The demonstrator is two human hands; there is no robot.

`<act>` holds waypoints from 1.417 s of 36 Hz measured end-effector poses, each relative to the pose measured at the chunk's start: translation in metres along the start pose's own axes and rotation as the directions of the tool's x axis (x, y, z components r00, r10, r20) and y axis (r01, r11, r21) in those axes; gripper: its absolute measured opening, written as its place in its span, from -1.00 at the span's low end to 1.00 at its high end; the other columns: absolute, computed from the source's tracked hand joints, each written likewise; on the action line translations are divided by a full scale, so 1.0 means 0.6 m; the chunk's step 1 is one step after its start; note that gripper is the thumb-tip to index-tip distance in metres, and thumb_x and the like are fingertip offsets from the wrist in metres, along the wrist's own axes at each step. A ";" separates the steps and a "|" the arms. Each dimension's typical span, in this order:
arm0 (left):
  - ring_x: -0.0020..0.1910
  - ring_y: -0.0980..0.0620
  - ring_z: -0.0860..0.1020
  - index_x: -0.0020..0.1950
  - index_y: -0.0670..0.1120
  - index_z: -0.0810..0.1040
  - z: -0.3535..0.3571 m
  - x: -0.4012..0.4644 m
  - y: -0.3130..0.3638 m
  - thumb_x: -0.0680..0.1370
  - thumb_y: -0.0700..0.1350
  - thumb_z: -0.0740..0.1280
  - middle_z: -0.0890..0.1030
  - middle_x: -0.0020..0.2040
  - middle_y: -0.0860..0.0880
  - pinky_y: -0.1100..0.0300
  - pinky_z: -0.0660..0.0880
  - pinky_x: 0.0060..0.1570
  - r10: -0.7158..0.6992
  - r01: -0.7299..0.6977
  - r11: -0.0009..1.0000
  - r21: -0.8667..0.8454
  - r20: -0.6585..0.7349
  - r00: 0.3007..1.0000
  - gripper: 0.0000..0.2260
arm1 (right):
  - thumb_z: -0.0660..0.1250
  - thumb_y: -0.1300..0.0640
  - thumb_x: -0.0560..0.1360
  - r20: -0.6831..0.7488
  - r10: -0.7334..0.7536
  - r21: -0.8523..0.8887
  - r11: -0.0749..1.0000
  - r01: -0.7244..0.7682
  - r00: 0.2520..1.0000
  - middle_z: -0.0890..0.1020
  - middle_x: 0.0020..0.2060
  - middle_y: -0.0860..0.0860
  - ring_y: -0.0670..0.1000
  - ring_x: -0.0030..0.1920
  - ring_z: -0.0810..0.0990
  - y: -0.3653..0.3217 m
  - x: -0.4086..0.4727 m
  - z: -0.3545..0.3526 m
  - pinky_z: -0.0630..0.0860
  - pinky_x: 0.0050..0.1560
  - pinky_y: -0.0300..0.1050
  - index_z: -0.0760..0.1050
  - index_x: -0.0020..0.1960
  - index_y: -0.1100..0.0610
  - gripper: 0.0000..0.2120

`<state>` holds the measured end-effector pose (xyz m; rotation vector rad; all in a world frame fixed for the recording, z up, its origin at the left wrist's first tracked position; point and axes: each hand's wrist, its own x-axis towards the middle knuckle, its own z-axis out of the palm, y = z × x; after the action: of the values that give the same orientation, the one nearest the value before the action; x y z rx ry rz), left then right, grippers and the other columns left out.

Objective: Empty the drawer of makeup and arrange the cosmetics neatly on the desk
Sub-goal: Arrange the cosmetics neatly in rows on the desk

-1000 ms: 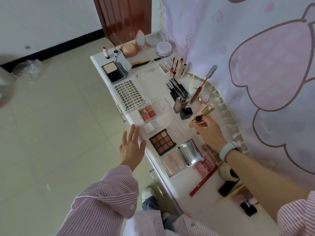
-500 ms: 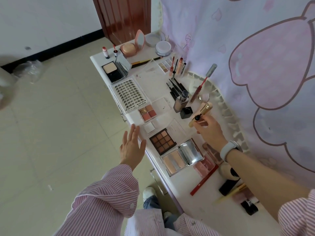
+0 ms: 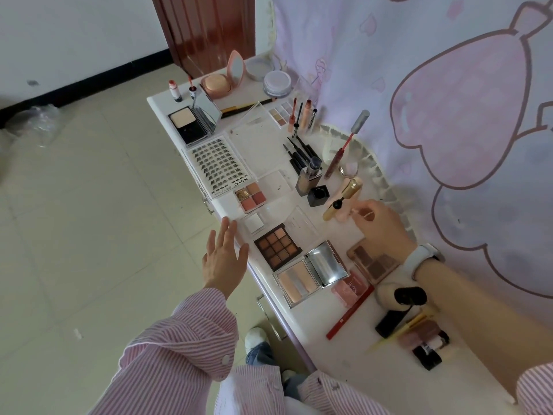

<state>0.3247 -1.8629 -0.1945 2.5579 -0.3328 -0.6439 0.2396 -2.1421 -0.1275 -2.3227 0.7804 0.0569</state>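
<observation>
Now both hands open, right hand [image 3: 377, 227] beside gold tube [image 3: 344, 199] on desk [image 3: 302, 322]

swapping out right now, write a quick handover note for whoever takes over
Left hand: open, fingers spread, off the desk's front edge, holding nothing.
Right hand: over the desk beside the gold mascara, which lies flat; whether the fingers touch it is unclear.
Where things are: lash card, brown nine-pan palette and mirrored compact sit in a row along the front edge; pencils and tubes at the back.
Done: most cosmetics are out and laid on the desk.
Left: straighten the mascara, tidy the jumble near the right forearm. The drawer's contents are not visible, so check it.
</observation>
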 end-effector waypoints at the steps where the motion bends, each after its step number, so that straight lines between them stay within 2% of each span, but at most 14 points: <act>1: 0.52 -0.01 -0.14 0.54 0.05 -0.06 0.001 -0.001 0.001 0.62 0.06 0.07 -0.14 0.54 0.14 -0.13 0.12 0.43 -0.001 0.001 1.000 -0.006 -0.004 1.000 -0.47 | 0.26 0.13 0.52 0.014 0.012 -0.103 0.995 -0.010 1.000 0.56 0.06 0.08 0.02 -0.02 0.51 0.005 0.000 -0.010 0.44 0.02 -0.13 0.48 0.16 0.19 -0.75; 6: 0.52 0.00 -0.12 0.54 0.04 -0.07 0.006 -0.002 0.006 0.63 0.05 0.06 -0.15 0.54 0.14 -0.09 0.09 0.44 -0.011 0.011 0.999 -0.048 -0.009 1.000 -0.48 | 0.34 -0.18 0.41 0.239 0.237 -0.549 0.833 -0.070 0.942 0.49 0.09 0.11 0.08 0.05 0.50 0.015 -0.019 -0.017 0.50 0.05 -0.07 0.38 0.16 0.19 -0.47; 11: 0.52 -0.02 -0.11 0.54 0.04 -0.06 0.002 -0.002 0.006 0.63 0.05 0.05 -0.15 0.54 0.14 -0.10 0.10 0.43 -0.024 0.024 0.999 -0.031 -0.002 1.000 -0.48 | 0.37 -0.25 0.34 0.263 0.353 -0.603 0.787 -0.133 0.898 0.31 0.23 0.17 0.14 0.18 0.40 0.022 -0.028 0.010 0.43 0.12 -0.05 0.16 0.35 0.24 -0.18; 20: 0.52 -0.04 0.00 0.53 -0.07 0.06 -0.004 0.006 0.009 0.61 -0.08 0.18 0.00 0.55 0.02 -0.03 0.08 0.46 -0.013 0.009 0.989 -0.150 -0.024 1.000 -0.47 | 0.31 -0.22 0.38 0.188 0.325 -0.647 0.751 -0.132 0.927 0.32 0.23 0.21 0.17 0.19 0.39 0.007 -0.036 0.003 0.39 0.10 -0.06 0.20 0.31 0.22 -0.28; 24: 0.45 -0.12 0.20 0.43 -0.15 0.27 -0.027 -0.003 0.036 0.58 -0.17 0.21 0.23 0.47 -0.13 -0.01 0.19 0.41 -0.098 0.024 0.944 -0.330 -0.209 0.973 -0.59 | 0.30 -0.16 0.41 0.143 0.301 -0.464 0.862 -0.205 0.943 0.24 0.29 0.22 0.21 0.26 0.31 -0.008 -0.039 -0.038 0.37 0.21 0.02 0.13 0.39 0.19 -0.28; 28: 0.25 -0.04 0.42 0.33 -0.15 0.39 -0.055 -0.024 0.088 0.58 -0.17 0.24 0.41 0.31 -0.10 0.07 0.41 0.22 -0.021 -0.129 0.893 -0.432 -0.325 0.945 -0.68 | 0.31 -0.15 0.44 0.041 0.314 -0.061 0.948 -0.312 0.948 0.33 0.21 0.16 0.17 0.19 0.41 -0.030 -0.044 -0.078 0.42 0.13 -0.04 0.23 0.34 0.13 -0.40; 31: 0.04 0.12 0.52 0.25 -0.03 0.43 -0.084 -0.049 0.145 0.59 -0.09 0.23 0.53 0.18 0.00 0.36 0.46 -0.07 0.097 -0.156 0.796 -0.585 -0.131 0.987 -0.77 | 0.29 -0.11 0.47 0.095 0.321 0.375 0.866 -0.332 0.942 0.49 0.05 0.12 0.10 0.05 0.52 -0.047 -0.057 -0.096 0.53 0.00 -0.02 0.34 0.22 0.15 -0.55; 33: 0.03 0.12 0.56 0.19 0.09 0.43 -0.098 -0.070 0.185 0.58 -0.03 0.24 0.56 0.13 0.05 0.35 0.51 -0.10 0.265 -0.167 0.729 -0.664 0.048 0.963 -0.81 | 0.25 -0.13 0.49 0.179 0.273 0.543 0.773 -0.327 0.945 0.52 -0.06 0.12 0.10 -0.03 0.56 -0.066 -0.074 -0.102 0.56 -0.14 -0.07 0.39 0.16 0.21 -0.55; 37: 0.00 0.19 0.58 0.32 0.16 0.37 -0.097 -0.111 0.248 0.54 0.02 0.29 0.56 0.06 0.19 0.27 0.54 0.01 0.517 -0.265 0.675 -0.689 0.186 0.835 -0.64 | 0.26 -0.31 0.39 0.275 0.207 0.621 0.708 -0.338 0.939 0.60 -0.06 0.14 0.13 -0.08 0.64 -0.098 -0.110 -0.100 0.61 -0.17 -0.06 0.44 0.14 0.18 -0.40; 40: -0.08 0.19 0.59 0.36 0.02 0.40 -0.096 -0.122 0.271 0.59 -0.09 0.24 0.56 0.01 0.15 0.25 0.57 -0.12 0.514 -0.361 0.649 -0.670 0.036 0.857 -0.67 | 0.24 -0.20 0.48 0.213 0.191 0.556 0.783 -0.280 0.958 0.61 -0.09 0.14 0.10 -0.16 0.65 -0.111 -0.132 -0.098 0.61 -0.20 -0.10 0.45 0.14 0.20 -0.51; 43: -0.10 0.03 0.61 0.28 -0.06 0.48 -0.101 -0.115 0.273 0.61 -0.14 0.20 0.58 -0.01 -0.01 0.11 0.61 -0.18 0.346 -0.147 0.543 -0.827 0.061 0.936 -0.75 | 0.17 0.09 0.58 0.027 0.091 0.515 0.852 -0.092 0.995 0.55 -0.20 0.01 -0.07 -0.40 0.53 -0.110 -0.147 -0.106 0.49 -0.33 -0.24 0.45 0.17 0.19 -0.76; 45: -0.05 -0.10 0.61 0.20 -0.05 0.52 -0.106 -0.111 0.269 0.60 -0.12 0.22 0.58 0.02 -0.10 0.01 0.62 -0.13 0.270 0.004 0.441 -0.897 0.138 0.953 -0.80 | 0.19 0.21 0.57 -0.005 0.009 0.540 0.841 -0.005 1.000 0.53 -0.19 -0.02 -0.14 -0.46 0.49 -0.110 -0.152 -0.113 0.45 -0.37 -0.27 0.44 0.22 0.13 -0.77; 49: -0.18 -0.02 0.60 0.12 -0.05 0.51 -0.112 -0.113 0.268 0.62 -0.18 0.17 0.57 -0.01 -0.14 0.20 0.58 -0.25 0.242 0.128 0.314 -0.941 0.210 0.947 -0.83 | 0.27 0.36 0.49 0.032 -0.040 0.736 0.677 0.004 0.999 0.59 -0.19 0.03 0.00 -0.27 0.57 -0.127 -0.159 -0.116 0.49 -0.24 -0.16 0.48 0.14 0.04 -0.68; 51: -0.11 -0.01 0.63 0.16 -0.04 0.49 -0.111 -0.115 0.268 0.63 -0.17 0.15 0.57 0.08 -0.15 0.17 0.58 -0.17 0.247 0.149 0.356 -0.923 0.246 0.937 -0.83 | 0.28 0.35 0.48 -0.035 -0.116 0.674 0.730 0.109 0.993 0.61 -0.12 -0.02 -0.05 -0.19 0.59 -0.135 -0.160 -0.112 0.53 -0.20 -0.23 0.48 0.09 -0.04 -0.68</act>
<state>0.2801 -1.9510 -0.0356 1.2690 -0.0768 -0.9190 0.1945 -2.0855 -0.0047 -1.6532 0.5270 -0.2386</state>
